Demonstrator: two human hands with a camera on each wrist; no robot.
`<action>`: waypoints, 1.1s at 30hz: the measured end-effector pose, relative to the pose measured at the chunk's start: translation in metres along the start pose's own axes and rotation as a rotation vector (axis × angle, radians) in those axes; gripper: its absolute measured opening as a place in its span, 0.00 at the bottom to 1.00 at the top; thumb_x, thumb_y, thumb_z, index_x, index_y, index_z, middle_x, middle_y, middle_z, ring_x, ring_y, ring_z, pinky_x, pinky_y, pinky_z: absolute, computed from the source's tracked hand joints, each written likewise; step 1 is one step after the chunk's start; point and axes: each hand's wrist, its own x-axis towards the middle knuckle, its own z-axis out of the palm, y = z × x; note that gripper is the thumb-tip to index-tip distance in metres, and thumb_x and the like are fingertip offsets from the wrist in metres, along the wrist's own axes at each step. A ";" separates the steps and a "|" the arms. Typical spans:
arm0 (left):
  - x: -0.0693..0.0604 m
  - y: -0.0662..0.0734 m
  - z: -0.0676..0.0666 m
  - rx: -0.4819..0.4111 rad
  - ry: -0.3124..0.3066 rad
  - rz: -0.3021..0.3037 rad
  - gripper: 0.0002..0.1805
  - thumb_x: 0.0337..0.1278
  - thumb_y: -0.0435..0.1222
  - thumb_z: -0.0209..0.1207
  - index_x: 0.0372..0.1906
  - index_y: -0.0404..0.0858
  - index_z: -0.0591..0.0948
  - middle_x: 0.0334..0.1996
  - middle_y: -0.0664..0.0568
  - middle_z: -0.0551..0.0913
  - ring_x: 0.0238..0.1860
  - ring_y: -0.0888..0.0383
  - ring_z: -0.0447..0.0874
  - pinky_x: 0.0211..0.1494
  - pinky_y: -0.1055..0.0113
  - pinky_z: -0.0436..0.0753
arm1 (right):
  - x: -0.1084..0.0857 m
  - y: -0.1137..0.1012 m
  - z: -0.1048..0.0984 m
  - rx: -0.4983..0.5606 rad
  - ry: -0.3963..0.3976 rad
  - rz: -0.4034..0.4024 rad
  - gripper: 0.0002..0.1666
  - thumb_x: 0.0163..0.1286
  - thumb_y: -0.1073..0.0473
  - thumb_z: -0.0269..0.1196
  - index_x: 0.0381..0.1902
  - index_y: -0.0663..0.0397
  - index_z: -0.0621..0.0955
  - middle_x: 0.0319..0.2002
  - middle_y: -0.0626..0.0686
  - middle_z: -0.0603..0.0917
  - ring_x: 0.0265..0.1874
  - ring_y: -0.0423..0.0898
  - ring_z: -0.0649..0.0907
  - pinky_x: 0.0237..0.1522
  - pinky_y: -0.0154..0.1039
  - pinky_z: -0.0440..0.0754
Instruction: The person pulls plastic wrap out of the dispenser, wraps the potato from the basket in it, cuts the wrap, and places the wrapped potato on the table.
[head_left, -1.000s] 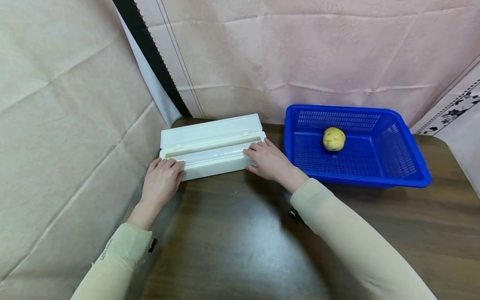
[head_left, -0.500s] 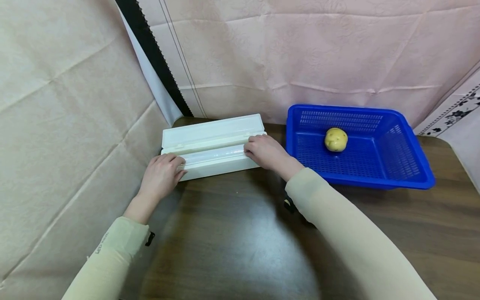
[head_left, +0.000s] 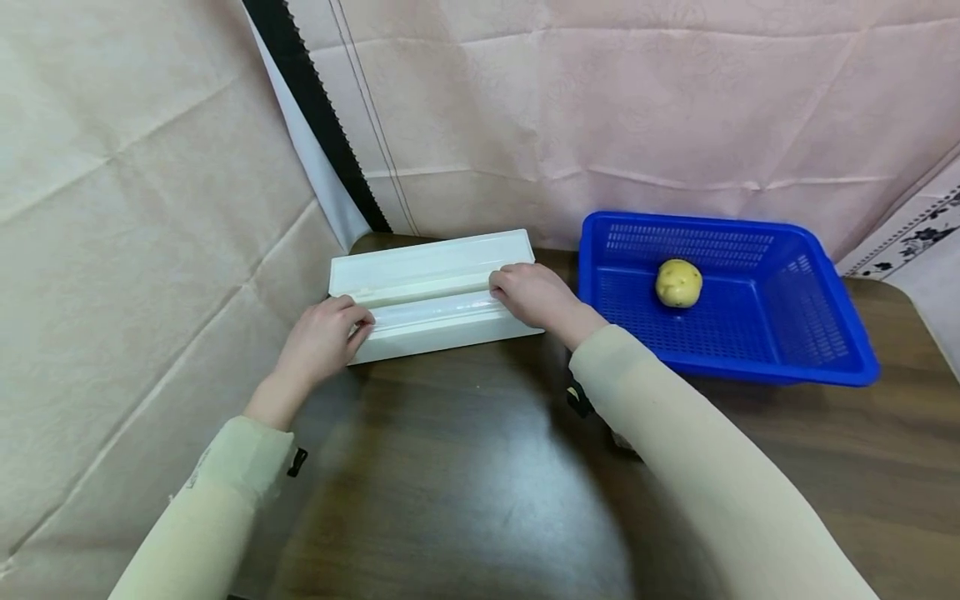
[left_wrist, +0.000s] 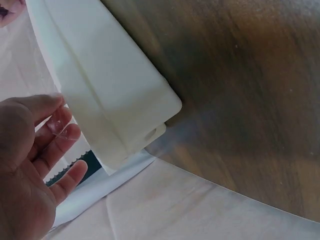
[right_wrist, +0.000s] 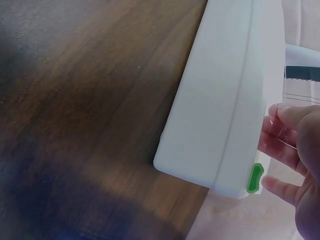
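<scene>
A white cling film dispenser (head_left: 450,338) lies at the back left of the table with its lid (head_left: 431,259) tipped back. Clear cling film (head_left: 438,309) stretches across its front part. At the left end, my left hand (head_left: 318,337) pinches the film's edge between thumb and fingertips; in the left wrist view, clear film shows over the fingers (left_wrist: 59,120). My right hand (head_left: 534,296) pinches the film near the right end, thumb against fingers, as the right wrist view shows. A green piece (right_wrist: 255,178) sits on the dispenser's end beside that hand.
A blue plastic basket (head_left: 750,372) stands right of the dispenser, close to the right forearm. One yellow potato (head_left: 678,283) lies in it. Cloth hangings (head_left: 150,250) border the wooden table (head_left: 465,483) at the left and back.
My right hand has moved from the dispenser's front edge back onto the film, fingers now curled in a pinch. The left hand's fingers have lifted slightly with the film edge. The view has shifted slightly.
</scene>
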 end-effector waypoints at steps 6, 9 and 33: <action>0.006 -0.005 -0.002 -0.051 -0.010 -0.053 0.02 0.68 0.28 0.65 0.39 0.33 0.87 0.31 0.44 0.83 0.35 0.42 0.83 0.43 0.44 0.82 | 0.005 0.003 -0.003 0.057 -0.021 0.043 0.08 0.83 0.61 0.60 0.47 0.56 0.85 0.45 0.55 0.88 0.43 0.52 0.84 0.54 0.49 0.84; 0.010 -0.007 -0.007 -0.079 -0.029 -0.105 0.03 0.69 0.29 0.65 0.40 0.33 0.87 0.33 0.43 0.84 0.36 0.42 0.83 0.44 0.44 0.82 | 0.009 0.004 -0.006 0.081 -0.013 0.047 0.08 0.82 0.63 0.58 0.45 0.55 0.85 0.43 0.54 0.87 0.42 0.52 0.82 0.52 0.48 0.83; 0.065 -0.012 -0.069 -0.159 -0.002 -0.228 0.07 0.77 0.30 0.60 0.44 0.30 0.86 0.39 0.37 0.87 0.41 0.41 0.83 0.48 0.45 0.80 | 0.040 0.015 -0.075 0.180 0.074 0.057 0.11 0.84 0.61 0.58 0.43 0.60 0.84 0.39 0.56 0.85 0.39 0.52 0.80 0.51 0.49 0.79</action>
